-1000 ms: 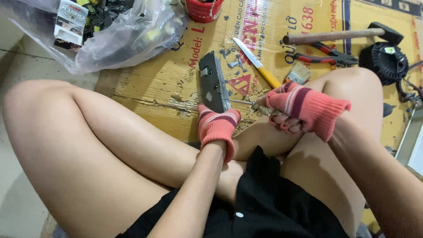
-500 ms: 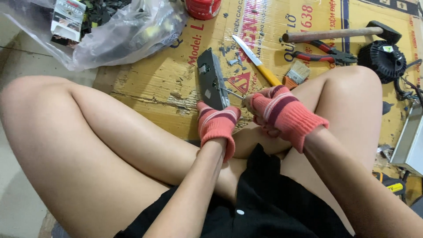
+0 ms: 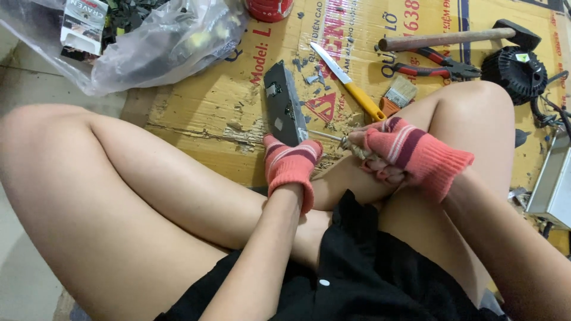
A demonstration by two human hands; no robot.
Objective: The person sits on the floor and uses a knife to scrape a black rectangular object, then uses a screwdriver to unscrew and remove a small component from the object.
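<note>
head view: a person sits cross-legged on the floor, bare knees spread left and right, black clothing near the bottom edge. a flattened yellow cardboard sheet [image 3: 196,113] with red print covers the floor ahead; its near edge is torn and flaking, and pale floor tiles [image 3: 24,89] show at the far left. the left hand [image 3: 291,163], in a pink-and-maroon striped fingerless glove, is closed on the near end of a dark grey metal block [image 3: 284,107] that stands on edge on the cardboard, running away from the person. the right hand [image 3: 398,151], gloved the same, is clenched on a thin screwdriver [image 3: 330,138] whose shaft points left, its tip at the block's near right side. grey chips lie scattered just right of the block. farther off lie a yellow-handled knife [image 3: 348,80], a small paintbrush [image 3: 399,95], red-handled pliers [image 3: 437,64] and a wooden-handled hammer [image 3: 458,37]. a round black part [image 3: 516,66] sits at the far right, a clear plastic bag [image 3: 148,41] of parts at the far left, a red container [image 3: 269,8] at the far edge, a grey metal box [image 3: 550,184] at the right.
</note>
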